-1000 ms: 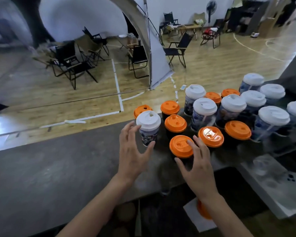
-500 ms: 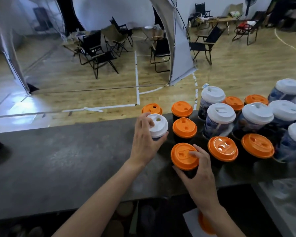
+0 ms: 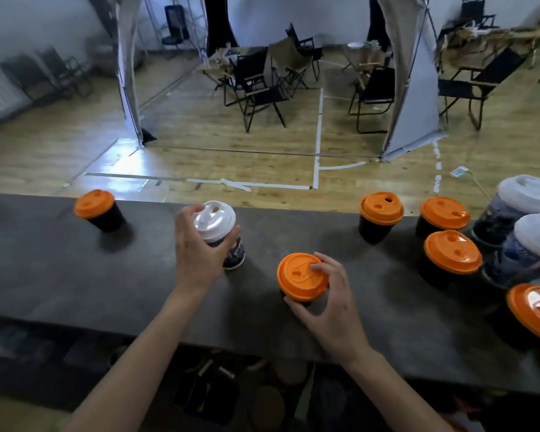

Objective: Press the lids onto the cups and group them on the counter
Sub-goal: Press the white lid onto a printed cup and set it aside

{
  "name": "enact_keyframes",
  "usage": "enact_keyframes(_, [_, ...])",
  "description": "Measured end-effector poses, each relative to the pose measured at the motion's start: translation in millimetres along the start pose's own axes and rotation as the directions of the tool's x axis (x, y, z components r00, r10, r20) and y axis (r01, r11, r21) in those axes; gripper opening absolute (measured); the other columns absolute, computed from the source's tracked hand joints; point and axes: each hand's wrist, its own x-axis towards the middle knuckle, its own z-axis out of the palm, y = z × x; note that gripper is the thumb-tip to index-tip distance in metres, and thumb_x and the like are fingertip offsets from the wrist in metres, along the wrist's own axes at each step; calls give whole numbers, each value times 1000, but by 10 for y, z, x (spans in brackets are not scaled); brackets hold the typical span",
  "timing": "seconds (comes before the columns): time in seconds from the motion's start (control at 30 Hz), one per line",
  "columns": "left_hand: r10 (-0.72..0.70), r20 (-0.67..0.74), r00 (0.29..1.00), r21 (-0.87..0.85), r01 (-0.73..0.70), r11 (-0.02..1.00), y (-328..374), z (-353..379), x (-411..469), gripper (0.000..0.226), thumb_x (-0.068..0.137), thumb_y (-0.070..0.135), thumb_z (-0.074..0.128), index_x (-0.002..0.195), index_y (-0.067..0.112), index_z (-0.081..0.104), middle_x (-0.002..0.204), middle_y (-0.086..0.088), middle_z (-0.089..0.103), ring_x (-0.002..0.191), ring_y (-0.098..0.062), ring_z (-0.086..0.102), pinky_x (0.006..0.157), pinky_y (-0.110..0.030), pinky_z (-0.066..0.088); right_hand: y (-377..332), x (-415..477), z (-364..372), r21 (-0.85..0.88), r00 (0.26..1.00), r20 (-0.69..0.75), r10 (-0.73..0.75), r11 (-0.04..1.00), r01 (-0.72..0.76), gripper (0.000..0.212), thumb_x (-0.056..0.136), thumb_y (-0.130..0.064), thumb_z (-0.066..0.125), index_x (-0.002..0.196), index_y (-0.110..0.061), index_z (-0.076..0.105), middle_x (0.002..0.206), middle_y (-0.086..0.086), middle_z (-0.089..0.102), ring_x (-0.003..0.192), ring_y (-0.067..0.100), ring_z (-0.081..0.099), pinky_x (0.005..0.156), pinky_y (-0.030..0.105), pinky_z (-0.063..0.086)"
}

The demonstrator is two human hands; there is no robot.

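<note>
Orange lid on a dark cup: the orange-lidded cup (image 3: 303, 277) stands mid-counter, toward the near edge of the grey counter (image 3: 44, 275). The white-lidded cup (image 3: 215, 222) is just left of it, closer to the far edge and leaning a little. I cannot tell whether its base is clear of the surface. Both lids look seated, so the step in hand reads as grouping. One solitary orange-lidded cup (image 3: 95, 210) waits at the far-left edge, well apart from the cluster of lidded cups (image 3: 452, 257) at the right end. To do it well, keep both cups upright, take the load on the cup walls rather than the lid rims, set them down touching their neighbours, then press flat on each lid to confirm the seat. The left hand (image 3: 197, 254) wraps the white-lidded cup's wall just under the lid, a fingertip up on the rim. The right hand (image 3: 332, 307) clamps the orange lid's edge, fingers over the top and thumb at the near side, a grip that could pull the lid off.
</note>
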Motion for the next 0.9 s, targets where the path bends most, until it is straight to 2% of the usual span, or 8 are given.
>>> enact_keyframes(0.13, [69, 65, 995, -48, -66, 997, -283, 54, 364, 67, 73, 25, 91, 125, 5, 54, 123, -7, 54, 110, -4, 46, 93, -1, 31, -96, 195, 449, -6, 1000, 23, -9, 1000, 9, 70, 75, -26, 91, 131, -16, 49, 148, -3, 46, 139, 8, 44, 114, 20, 36])
enact_keyframes(0.17, [91, 93, 992, -73, -84, 994, -329, 103, 439, 69, 73, 24, 91, 127, 5, 53, 125, -8, 54, 112, -5, 47, 95, -3, 33, -116, 221, 538, -9, 1000, 22, -7, 1000, 7, 71, 75, -26, 91, 131, -16, 50, 148, -2, 47, 139, 9, 45, 114, 21, 36])
enact_keyframes(0.27, [160, 180, 971, -138, -136, 981, -439, 250, 600, 75, 75, 29, 89, 134, 10, 46, 131, -8, 52, 120, -14, 48, 101, -21, 39, -175, 277, 752, -30, 999, 34, -3, 1000, 4, 70, 76, -25, 90, 133, -14, 50, 149, -1, 48, 140, 10, 46, 115, 24, 37])
enact_keyframes(0.4, [239, 239, 941, -165, -203, 965, -586, 335, 694, 73, 79, 39, 82, 137, 14, 45, 137, -6, 50, 125, -27, 50, 103, -31, 42, -209, 324, 863, -93, 999, 35, 7, 996, -3, 71, 77, -26, 89, 135, -14, 49, 150, -2, 48, 140, 11, 47, 115, 27, 39])
enact_keyframes(0.53, [273, 337, 901, -127, -244, 961, -666, 327, 727, 73, 82, 46, 75, 143, 14, 47, 153, -9, 37, 140, -29, 38, 107, -32, 36, -225, 295, 869, -130, 1000, 17, 27, 991, -24, 81, 76, -24, 91, 139, -13, 43, 152, -1, 47, 142, 8, 45, 116, 28, 39])
enact_keyframes(0.67, [302, 374, 877, -137, -269, 953, -694, 304, 738, 76, 83, 44, 77, 146, 17, 45, 156, -9, 33, 142, -29, 36, 113, -36, 36, -208, 233, 882, -138, 999, 9, 50, 989, -48, 94, 75, -24, 92, 149, -11, 36, 155, -5, 43, 143, 4, 41, 116, 30, 40])
enact_keyframes(0.77, [344, 400, 849, -115, -326, 938, -721, 277, 775, 79, 83, 40, 81, 149, 19, 44, 155, -7, 35, 141, -27, 39, 114, -36, 36, -177, 237, 887, -109, 997, 29, 72, 992, -69, 100, 75, -33, 91, 153, -10, 33, 155, -8, 40, 143, 3, 40, 116, 25, 38])
enact_keyframes(0.9, [327, 441, 836, -63, -335, 940, -680, 246, 840, 80, 80, 39, 84, 148, 23, 44, 155, -7, 36, 140, -26, 41, 111, -29, 34, -134, 230, 876, -58, 990, 89, 112, 993, -107, 107, 74, -46, 87, 156, -14, 26, 158, -8, 36, 147, -1, 33, 118, 17, 30])
